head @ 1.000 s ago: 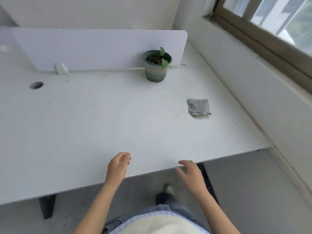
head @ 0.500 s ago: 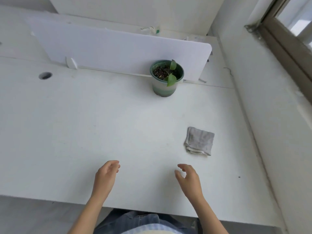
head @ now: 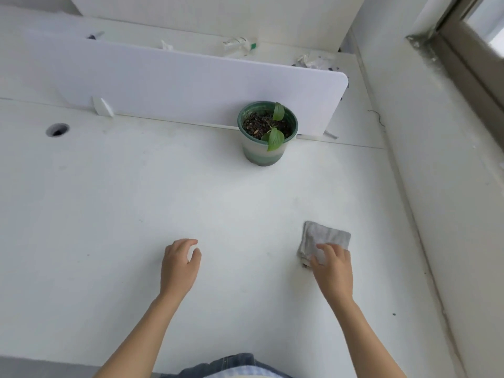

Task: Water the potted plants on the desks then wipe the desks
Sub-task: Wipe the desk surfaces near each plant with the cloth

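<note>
A green and white pot [head: 264,152] with a small leafy plant [head: 275,136] stands at the back of the white desk [head: 136,214], against the white divider panel [head: 191,88]. A folded grey cloth [head: 324,237] lies on the desk at the right. My right hand [head: 334,267] rests on the cloth's near edge, fingers spread over it, not clearly gripping. My left hand [head: 178,264] hovers over bare desk to the left, fingers loosely curled, holding nothing.
A cable hole [head: 57,130] sits at the desk's back left. Behind the divider lies another desk with a white spray bottle [head: 240,45] and crumpled paper [head: 313,61]. A wall and window frame [head: 463,58] run along the right side.
I have moved closer over the desk. My right hand has travelled right onto the grey cloth. My left hand has advanced slightly and stays empty.
</note>
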